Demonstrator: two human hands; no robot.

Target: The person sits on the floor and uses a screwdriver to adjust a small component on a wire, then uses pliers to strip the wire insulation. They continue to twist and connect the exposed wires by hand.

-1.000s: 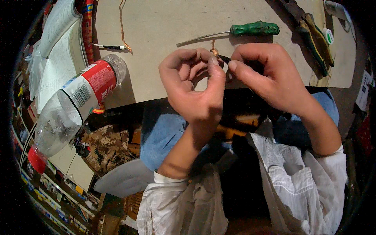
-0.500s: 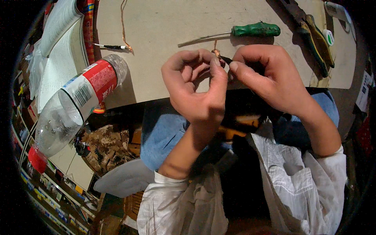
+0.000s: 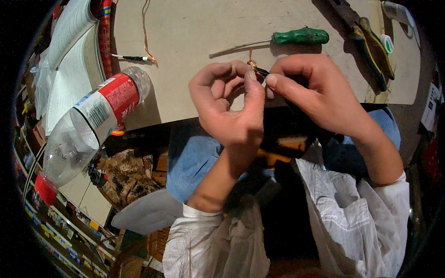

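Observation:
Over the near edge of the table, my left hand (image 3: 232, 104) pinches a copper wire (image 3: 251, 63) between thumb and forefinger, its bare twisted end poking up past the fingertips. A thin black strip (image 3: 260, 71), which looks like electrical tape, runs from that wire to my right hand (image 3: 320, 95). My right thumb and forefinger are pressed together on the strip; the rest of it is hidden by the fingers and dark behind them. Just beyond the hands lies a green-handled screwdriver (image 3: 303, 36), touched by neither.
At the far right lie pliers (image 3: 373, 51) with yellow-and-black handles. To the left, a clear plastic bottle (image 3: 74, 139) with a red cap lies beside an open paper booklet (image 3: 74, 69). A white lead with a black-wrapped joint (image 3: 134, 58) meets another copper wire (image 3: 145, 32).
Both hands have shifted slightly left, with the wire and strip between them. More of the black strip shows between the fingertips.

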